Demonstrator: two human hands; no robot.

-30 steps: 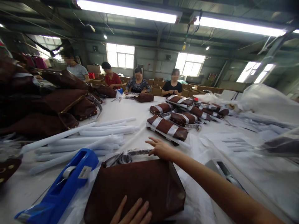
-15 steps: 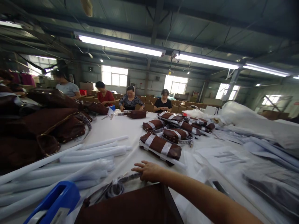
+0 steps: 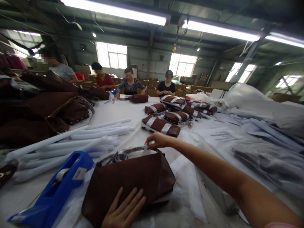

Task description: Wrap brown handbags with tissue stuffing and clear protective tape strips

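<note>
In front of me lies a dark brown leather handbag (image 3: pixel 135 171). My left hand (image 3: pixel 125 210) rests flat on its near side, fingers stretched out. At the bag's far top edge, the bent fingers of my right hand (image 3: pixel 156 141) pinch a short, pale, translucent strip (image 3: pixel 145 148), which looks like tape. A wrapped strap (image 3: pixel 121 155) lies coiled behind the bag, by that hand. To the left stands a blue tape dispenser (image 3: pixel 57 190). White material shows under the bag's right end.
Rolled white sheets (image 3: pixel 95 139) lie left of centre, before a heap of brown bags (image 3: pixel 52 107). Several taped brown bags (image 3: pixel 161 125) are piled ahead. Plastic sheeting (image 3: pixel 256 158) spreads over the right side. Several co-workers sit across the white table (image 3: pixel 111 110).
My view has tipped downward. My left hand has come into view on the handbag. My right hand has gone from spread fingers to a pinch on the pale strip.
</note>
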